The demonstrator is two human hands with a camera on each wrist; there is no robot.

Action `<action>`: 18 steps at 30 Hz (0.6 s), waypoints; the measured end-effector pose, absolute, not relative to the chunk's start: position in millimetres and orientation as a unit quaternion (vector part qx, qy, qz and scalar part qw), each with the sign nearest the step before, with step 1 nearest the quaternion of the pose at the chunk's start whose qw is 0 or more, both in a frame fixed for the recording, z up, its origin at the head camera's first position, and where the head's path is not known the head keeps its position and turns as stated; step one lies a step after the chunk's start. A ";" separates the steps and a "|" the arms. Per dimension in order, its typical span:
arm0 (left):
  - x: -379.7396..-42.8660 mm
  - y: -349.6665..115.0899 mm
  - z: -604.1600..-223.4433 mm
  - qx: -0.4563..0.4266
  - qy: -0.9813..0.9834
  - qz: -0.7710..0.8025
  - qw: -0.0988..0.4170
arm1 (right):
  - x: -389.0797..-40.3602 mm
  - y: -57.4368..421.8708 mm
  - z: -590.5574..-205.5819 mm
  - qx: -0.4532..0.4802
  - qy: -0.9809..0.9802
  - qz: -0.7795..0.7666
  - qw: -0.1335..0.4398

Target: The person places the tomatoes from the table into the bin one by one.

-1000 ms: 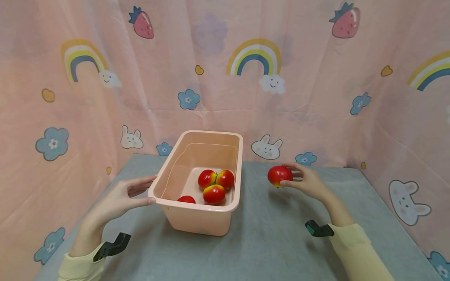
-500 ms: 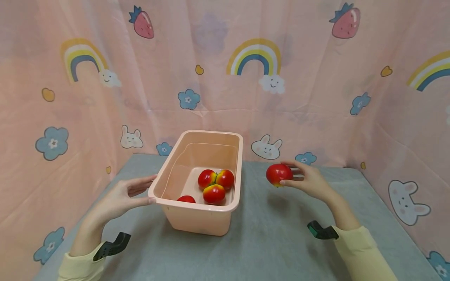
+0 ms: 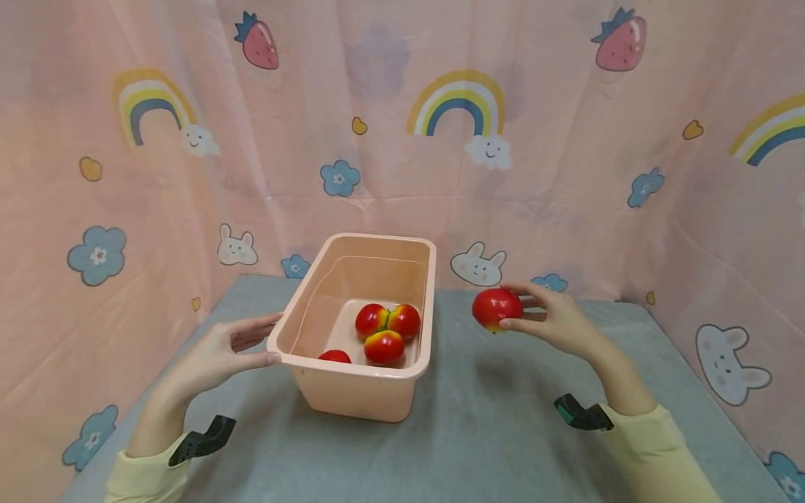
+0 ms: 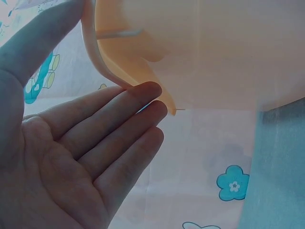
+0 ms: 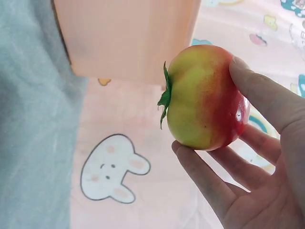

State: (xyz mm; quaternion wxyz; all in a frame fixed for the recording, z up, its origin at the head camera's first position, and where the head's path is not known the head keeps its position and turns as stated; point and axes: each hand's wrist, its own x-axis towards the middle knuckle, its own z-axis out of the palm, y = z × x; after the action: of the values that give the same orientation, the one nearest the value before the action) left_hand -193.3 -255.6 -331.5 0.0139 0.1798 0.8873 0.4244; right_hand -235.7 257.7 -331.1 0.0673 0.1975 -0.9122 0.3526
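In the head view my right hand [image 3: 556, 321] pinches a tomato [image 3: 495, 309] between thumb and fingers, above the table and right of the bin. The right wrist view shows that tomato [image 5: 205, 98] as red and yellow-green, its green leaves pointing away from the palm. My left hand [image 3: 216, 356] touches the left rim of a peach plastic bin [image 3: 352, 398] with its thumb and fingertips. In the left wrist view the fingers of this hand [image 4: 90, 138] are nearly straight against the rim. Several tomatoes [image 3: 384, 347] lie inside the bin, one partly hidden by the near wall.
A grey-blue cloth covers the table [image 3: 478, 447]. A pink curtain [image 3: 541, 209] printed with rainbows, rabbits and flowers hangs behind and at both sides. A dark device [image 3: 202, 440] sits at the left wrist and another dark device [image 3: 583, 413] at the right.
My right hand has lifted the tomato a little and brought it slightly left, towards the bin. The left hand, the bin and the tomatoes inside stay where they were.
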 end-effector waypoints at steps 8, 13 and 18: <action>-193.4 -255.5 -331.6 0.183 0.886 0.426 0.011 | -231.9 249.8 -321.5 0.215 -0.909 0.348 0.080; -192.9 -254.9 -331.6 0.181 0.885 0.428 0.011 | -230.2 243.3 -313.6 0.220 -0.909 0.345 0.082; -193.6 -254.2 -332.6 0.190 0.883 0.429 0.011 | -229.6 236.5 -305.2 0.228 -0.909 0.340 0.080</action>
State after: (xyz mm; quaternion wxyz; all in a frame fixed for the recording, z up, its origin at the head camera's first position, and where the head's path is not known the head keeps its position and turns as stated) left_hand -193.6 -254.2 -332.6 0.0112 0.1900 0.8832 0.4286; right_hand -229.6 236.5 -305.2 0.0804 0.2276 -0.9087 0.3404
